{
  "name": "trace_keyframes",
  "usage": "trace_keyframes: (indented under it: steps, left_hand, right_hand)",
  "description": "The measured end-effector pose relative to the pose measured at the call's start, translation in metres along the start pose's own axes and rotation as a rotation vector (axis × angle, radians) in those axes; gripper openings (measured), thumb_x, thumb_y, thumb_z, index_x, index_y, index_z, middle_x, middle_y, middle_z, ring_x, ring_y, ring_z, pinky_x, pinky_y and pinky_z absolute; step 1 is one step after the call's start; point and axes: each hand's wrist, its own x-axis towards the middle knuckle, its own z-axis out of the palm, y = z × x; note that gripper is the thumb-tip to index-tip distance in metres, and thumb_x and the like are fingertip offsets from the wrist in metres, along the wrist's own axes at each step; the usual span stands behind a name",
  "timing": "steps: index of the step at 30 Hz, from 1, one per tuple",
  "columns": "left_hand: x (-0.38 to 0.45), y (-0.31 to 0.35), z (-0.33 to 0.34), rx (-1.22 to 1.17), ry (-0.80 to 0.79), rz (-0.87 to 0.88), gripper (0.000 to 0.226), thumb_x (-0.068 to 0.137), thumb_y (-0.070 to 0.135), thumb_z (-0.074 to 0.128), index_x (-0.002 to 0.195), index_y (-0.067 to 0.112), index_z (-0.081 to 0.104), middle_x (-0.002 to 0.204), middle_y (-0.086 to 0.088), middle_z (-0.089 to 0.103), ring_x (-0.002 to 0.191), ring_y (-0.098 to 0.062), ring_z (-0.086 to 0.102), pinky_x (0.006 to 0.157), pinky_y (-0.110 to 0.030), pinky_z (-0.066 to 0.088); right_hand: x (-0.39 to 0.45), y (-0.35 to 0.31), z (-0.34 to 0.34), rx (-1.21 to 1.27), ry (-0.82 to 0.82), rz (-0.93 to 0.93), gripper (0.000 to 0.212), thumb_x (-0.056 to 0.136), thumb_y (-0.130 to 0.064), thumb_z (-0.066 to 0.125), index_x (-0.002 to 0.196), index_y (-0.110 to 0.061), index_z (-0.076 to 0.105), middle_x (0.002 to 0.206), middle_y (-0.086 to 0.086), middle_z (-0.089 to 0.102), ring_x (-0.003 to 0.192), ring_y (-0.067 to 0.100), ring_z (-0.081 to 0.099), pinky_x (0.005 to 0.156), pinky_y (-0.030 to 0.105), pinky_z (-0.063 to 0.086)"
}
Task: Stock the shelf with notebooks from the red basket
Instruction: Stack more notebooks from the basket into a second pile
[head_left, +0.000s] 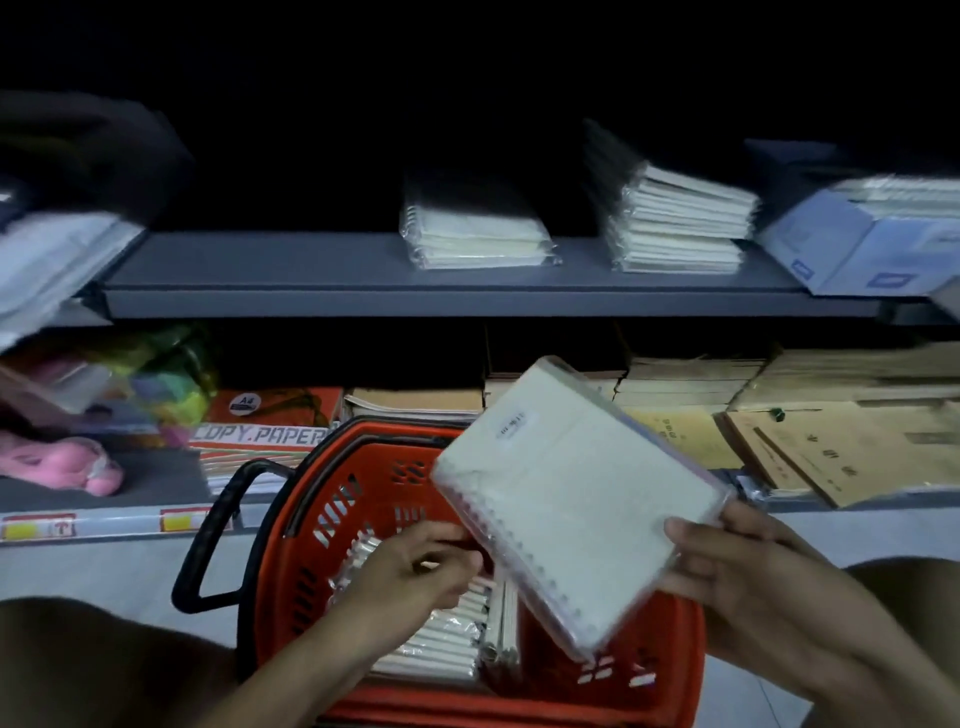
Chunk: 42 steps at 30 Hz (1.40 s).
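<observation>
Head view: the right hand (737, 566) pinches a plastic-wrapped, cream spiral notebook (576, 499) by its corner, tilted above the slotted red plastic basket (358, 499). The left hand (415, 566) reaches in, fingers curled over the wrapped notebooks (441, 639) inside — grip unclear. Two glossy stacks sit on the grey metal shelf (311, 270).

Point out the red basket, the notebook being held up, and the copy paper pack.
red basket (363, 470): head view, left inner wall.
notebook (576, 509): head view, cover's middle.
copy paper pack (260, 434): head view, printed front.

Red basket (363, 499) — black handle (218, 530); cream, perhaps white, notebook (576, 499).
</observation>
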Motion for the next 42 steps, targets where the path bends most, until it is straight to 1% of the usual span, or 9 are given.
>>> trace_keyframes:
  steps: [3, 6, 10, 12, 19, 24, 28, 32, 42]
  left_hand:
    - [-0.02, 0.021, 0.008, -0.267, 0.033, 0.151, 0.025, 0.099, 0.015, 0.056, 0.118, 0.025, 0.069, 0.103, -0.011, 0.077, 0.09, -0.028, 0.075, 0.075, -0.04, 0.062]
    - [-0.032, 0.041, 0.014, -0.59, 0.152, 0.168, 0.031, 0.103, 0.019, 0.046, 0.123, 0.034, 0.064, 0.11, -0.001, 0.077, 0.094, -0.025, 0.076, 0.069, -0.043, 0.06]
    - [-0.05, 0.065, 0.0, -0.687, -0.094, 0.198, 0.038, 0.094, 0.037, 0.054, 0.131, 0.046, 0.059, 0.128, 0.002, 0.07, 0.108, -0.034, 0.07, 0.068, -0.059, 0.058]
    - [-0.054, 0.072, -0.008, -0.645, -0.176, 0.237, 0.049, 0.086, 0.038, 0.052, 0.135, 0.045, 0.055, 0.135, -0.001, 0.065, 0.112, -0.043, 0.066, 0.059, -0.057, 0.059]
    - [-0.039, 0.085, -0.035, -0.528, -0.159, 0.446, 0.046, 0.095, 0.018, 0.055, 0.141, 0.02, 0.052, 0.129, -0.013, 0.066, 0.09, -0.041, 0.072, 0.062, -0.054, 0.06]
    - [-0.017, 0.102, -0.042, -0.378, 0.215, 0.521, 0.036, 0.089, 0.021, 0.064, 0.125, 0.025, 0.069, 0.115, -0.011, 0.074, 0.059, -0.039, 0.066, 0.064, -0.05, 0.059]
    - [-0.003, 0.112, -0.038, -0.381, 0.258, 0.527, 0.036, 0.086, 0.023, 0.065, 0.12, 0.026, 0.073, 0.113, -0.004, 0.076, 0.068, -0.044, 0.069, 0.069, -0.057, 0.058]
    - [0.021, 0.122, -0.041, -0.36, 0.261, 0.456, 0.038, 0.088, 0.021, 0.065, 0.126, 0.023, 0.069, 0.116, -0.005, 0.075, 0.073, -0.039, 0.072, 0.059, -0.042, 0.06]
    - [0.11, 0.246, -0.053, -0.335, 0.428, 0.473, 0.012, 0.096, 0.015, 0.064, 0.095, 0.006, 0.072, 0.085, -0.008, 0.07, 0.05, -0.01, 0.068, 0.046, -0.025, 0.058]
  right_hand:
    - [0.001, 0.004, 0.027, 0.099, -0.098, -0.098, 0.007, 0.086, 0.007, 0.06, 0.084, 0.008, 0.054, 0.127, 0.04, 0.056, 0.113, 0.048, 0.064, 0.085, 0.053, 0.058]
    - [0.007, 0.009, 0.048, 0.129, -0.158, -0.196, 0.025, 0.08, 0.011, 0.059, 0.059, -0.004, 0.058, 0.111, 0.028, 0.071, 0.103, 0.043, 0.07, 0.082, 0.05, 0.06]
    - [0.01, -0.004, 0.064, 0.025, -0.221, -0.356, 0.048, 0.077, 0.009, 0.062, 0.115, -0.021, 0.069, 0.084, 0.022, 0.069, 0.086, 0.036, 0.073, 0.078, 0.052, 0.06]
    - [0.011, -0.01, 0.072, -0.031, -0.25, -0.403, 0.056, 0.077, 0.006, 0.064, 0.127, -0.02, 0.061, 0.102, 0.019, 0.074, 0.091, 0.037, 0.074, 0.078, 0.056, 0.06]
    - [0.022, -0.022, 0.076, -0.086, -0.135, -0.383, 0.033, 0.083, -0.014, 0.064, 0.115, -0.013, 0.069, 0.103, 0.024, 0.075, 0.085, 0.046, 0.073, 0.072, 0.052, 0.062]
    - [0.04, -0.019, 0.09, 0.008, -0.004, -0.604, 0.05, 0.071, -0.003, 0.067, 0.12, -0.014, 0.067, 0.108, 0.014, 0.076, 0.088, 0.033, 0.076, 0.073, 0.046, 0.062]
    - [0.05, -0.018, 0.091, 0.018, 0.052, -0.662, 0.047, 0.073, -0.003, 0.067, 0.118, -0.016, 0.07, 0.105, 0.01, 0.078, 0.085, 0.032, 0.077, 0.077, 0.045, 0.061]
    - [0.062, -0.029, 0.091, 0.021, 0.096, -0.671, 0.045, 0.081, -0.005, 0.066, 0.124, -0.017, 0.067, 0.105, 0.008, 0.078, 0.086, 0.032, 0.077, 0.082, 0.045, 0.06]
    - [0.147, -0.151, 0.121, -0.02, -0.025, -0.636, 0.045, 0.096, -0.013, 0.063, 0.138, -0.002, 0.052, 0.113, 0.018, 0.072, 0.094, 0.026, 0.076, 0.094, 0.036, 0.058]
